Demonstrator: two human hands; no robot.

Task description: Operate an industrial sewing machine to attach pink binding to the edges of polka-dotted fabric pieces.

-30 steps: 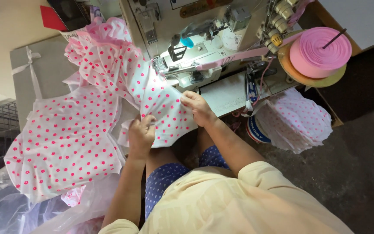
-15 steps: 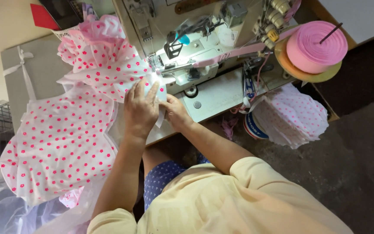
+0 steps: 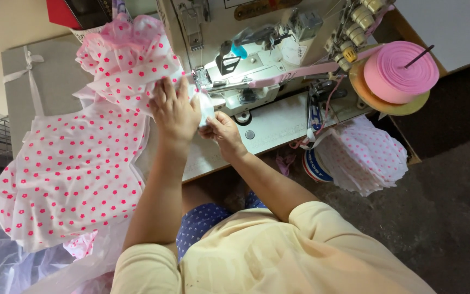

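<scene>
The dotted fabric (image 3: 77, 163), white with small pink flowers, is seen spread from the 8 o'clock part of the view up to a gathered, ruffled bunch at 11 o'clock. Its leading edge is brought right up to the needle area (image 3: 199, 79) of the sewing machine (image 3: 257, 60), which fills the 12 o'clock region.

The left hand (image 3: 175, 111) is laid flat on the cloth just at 7 o'clock of the needle, with the fingers spread wide and pressed down rather than closed round anything. The right hand (image 3: 224, 130) is placed just at 4 o'clock of the left. Its fingers are curled narrow, apparently pinching a folded edge of the same cloth, though the grip itself is partly hidden behind the left hand.

A pink tape (image 3: 300, 73) is led across the machine from a pink roll (image 3: 398, 71) at 2 o'clock. A heap of matching cut pieces (image 3: 365, 155) is seen at 3 o'clock, below the edge of the table (image 3: 284, 120).

The step in hand is judged to be the lining-up of the fabric edge at the presser foot. The next move would call for the edge to be held flat and straight by both hands, with the fingertips kept clear of the needle and the ruffled bulk kept from being dragged under.
</scene>
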